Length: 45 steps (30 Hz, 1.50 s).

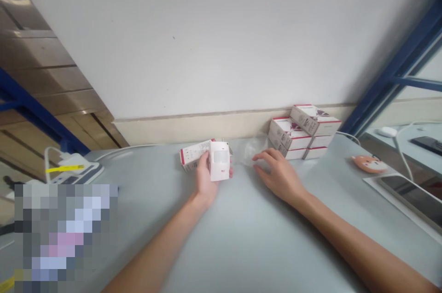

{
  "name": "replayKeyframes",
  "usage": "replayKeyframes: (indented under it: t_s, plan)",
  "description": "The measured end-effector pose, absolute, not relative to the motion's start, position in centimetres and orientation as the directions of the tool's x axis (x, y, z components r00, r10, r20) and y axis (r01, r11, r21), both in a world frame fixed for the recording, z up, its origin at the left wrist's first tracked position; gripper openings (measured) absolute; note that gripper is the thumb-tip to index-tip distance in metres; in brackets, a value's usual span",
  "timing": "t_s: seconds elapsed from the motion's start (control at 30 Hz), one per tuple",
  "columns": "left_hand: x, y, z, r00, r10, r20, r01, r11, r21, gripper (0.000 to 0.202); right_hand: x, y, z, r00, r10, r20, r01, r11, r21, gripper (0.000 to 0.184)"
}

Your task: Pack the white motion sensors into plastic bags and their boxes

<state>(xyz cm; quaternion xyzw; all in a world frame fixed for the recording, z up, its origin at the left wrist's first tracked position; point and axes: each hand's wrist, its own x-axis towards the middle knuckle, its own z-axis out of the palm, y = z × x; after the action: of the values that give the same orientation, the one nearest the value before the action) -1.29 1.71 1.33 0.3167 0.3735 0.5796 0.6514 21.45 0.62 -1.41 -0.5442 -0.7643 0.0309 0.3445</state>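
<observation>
Holding white device (220, 164), red logo (223, 171) (illegible)

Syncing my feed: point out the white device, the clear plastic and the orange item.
White device (220, 161), head view: middle of its front.
Clear plastic (250, 150), head view: its visible middle.
Orange item (369, 164), head view: its upper surface.

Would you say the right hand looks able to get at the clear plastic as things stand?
Likely yes: the right hand has its fingers beside the clear plastic, though contact is unclear, and nothing visible blocks them.
</observation>
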Motion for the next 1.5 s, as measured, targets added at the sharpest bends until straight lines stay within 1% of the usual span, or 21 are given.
replayKeyframes:
  t_s: [0.1, 0.23, 0.27, 0.33, 0.4, 0.47, 0.53, 0.6, 0.67, 0.73, 0.8, 0.87, 0.93, 0.97, 1.03, 1.1, 1.13, 1.17, 1.23, 1.33, 1.5]
  plan:
    - [-1.0, 1.3, 0.8, 0.140, 0.984, -0.115, -0.445, 0.166, 0.880, 0.046, 21.7, 0.9, -1.4, -0.109, 0.850, 0.515, 0.815, 0.374, -0.443, 0.012]
    - [-0.7, 0.9, 0.2, 0.178, 0.979, -0.102, -0.362, 0.162, 0.918, 0.051, 21.9, 1.0, -1.5, -0.151, 0.855, 0.495, 0.865, 0.357, -0.353, 0.027]
    - [-0.7, 0.9, 0.1, 0.173, 0.980, -0.095, -0.352, 0.152, 0.923, 0.052, 22.0, 1.1, -1.5, -0.156, 0.860, 0.486, 0.873, 0.350, -0.340, 0.025]
    - [-0.8, 1.1, 0.1, 0.155, 0.984, -0.082, -0.342, 0.131, 0.931, 0.054, 22.1, 1.2, -1.5, -0.134, 0.868, 0.479, 0.875, 0.331, -0.354, 0.017]
    - [-1.0, 1.3, 0.2, 0.129, 0.989, -0.067, -0.338, 0.107, 0.935, 0.055, 22.4, 1.3, -1.2, -0.086, 0.853, 0.515, 0.863, 0.322, -0.389, 0.017]
    - [-1.2, 1.5, 0.3, 0.105, 0.993, -0.048, -0.336, 0.081, 0.938, 0.054, 22.8, 1.4, -0.8, -0.046, 0.811, 0.583, 0.843, 0.345, -0.413, 0.018]
    - [-1.4, 1.6, 0.2, 0.091, 0.995, -0.040, -0.333, 0.068, 0.940, 0.053, 23.1, 1.4, -0.5, -0.067, 0.780, 0.622, 0.831, 0.389, -0.399, 0.017]
    - [-1.4, 1.6, 0.1, 0.081, 0.995, -0.052, -0.331, 0.076, 0.941, 0.054, 23.3, 1.5, -0.6, -0.138, 0.795, 0.591, 0.840, 0.410, -0.355, 0.022]
    - [-1.4, 1.6, 0.0, 0.077, 0.995, -0.063, -0.329, 0.085, 0.941, 0.055, 23.3, 1.6, -0.9, -0.188, 0.837, 0.515, 0.858, 0.395, -0.329, 0.030]
    - [-1.3, 1.5, 0.1, 0.076, 0.995, -0.059, -0.324, 0.081, 0.943, 0.056, 23.2, 1.6, -1.0, -0.164, 0.874, 0.458, 0.863, 0.352, -0.363, 0.029]
    - [-1.3, 1.5, 0.2, 0.078, 0.996, -0.052, -0.312, 0.074, 0.947, 0.056, 23.2, 1.5, -0.7, -0.087, 0.876, 0.474, 0.830, 0.326, -0.452, 0.024]
    - [-1.2, 1.5, 0.3, 0.078, 0.996, -0.050, -0.307, 0.072, 0.949, 0.055, 23.2, 1.4, 0.1, 0.017, 0.843, 0.538, 0.742, 0.350, -0.572, 0.019]
    - [-1.2, 1.4, 0.5, 0.079, 0.996, -0.048, -0.315, 0.070, 0.947, 0.055, 23.3, 1.3, 1.3, 0.157, 0.811, 0.563, 0.584, 0.383, -0.715, 0.016]
    - [-1.2, 1.4, 0.6, 0.079, 0.996, -0.049, -0.320, 0.072, 0.945, 0.055, 23.4, 1.2, 1.8, 0.241, 0.804, 0.544, 0.469, 0.394, -0.790, 0.017]
    - [-1.1, 1.1, 0.8, 0.088, 0.994, -0.062, -0.319, 0.087, 0.944, 0.054, 23.7, 1.3, 2.9, 0.388, 0.809, 0.441, 0.173, 0.406, -0.897, 0.017]
    - [-0.9, 0.8, 1.1, 0.128, 0.989, -0.080, -0.318, 0.117, 0.941, 0.053, 24.1, 1.4, 3.7, 0.449, 0.839, 0.309, -0.129, 0.403, -0.906, 0.016]
    - [-0.8, 0.5, 1.2, 0.166, 0.982, -0.091, -0.321, 0.141, 0.936, 0.053, 24.4, 1.5, 3.9, 0.441, 0.860, 0.258, -0.244, 0.391, -0.887, 0.015]
    - [-0.6, 0.3, 1.4, 0.212, 0.972, -0.102, -0.325, 0.169, 0.931, 0.053, 24.6, 1.6, 4.1, 0.420, 0.880, 0.222, -0.325, 0.374, -0.868, 0.013]
    - [-0.4, -0.1, 1.7, 0.309, 0.943, -0.121, -0.335, 0.227, 0.915, 0.053, 25.0, 1.8, 4.2, 0.377, 0.907, 0.187, -0.406, 0.343, -0.847, 0.010]
    - [-0.4, -0.5, 2.2, 0.414, 0.902, -0.119, -0.352, 0.280, 0.893, 0.052, 25.5, 2.0, 4.0, 0.367, 0.914, 0.171, -0.443, 0.333, -0.832, 0.010]
    - [-0.7, -0.5, 2.3, 0.517, 0.850, -0.103, -0.397, 0.345, 0.851, 0.054, 25.4, 1.9, 3.9, 0.379, 0.918, 0.118, -0.504, 0.312, -0.805, 0.011]
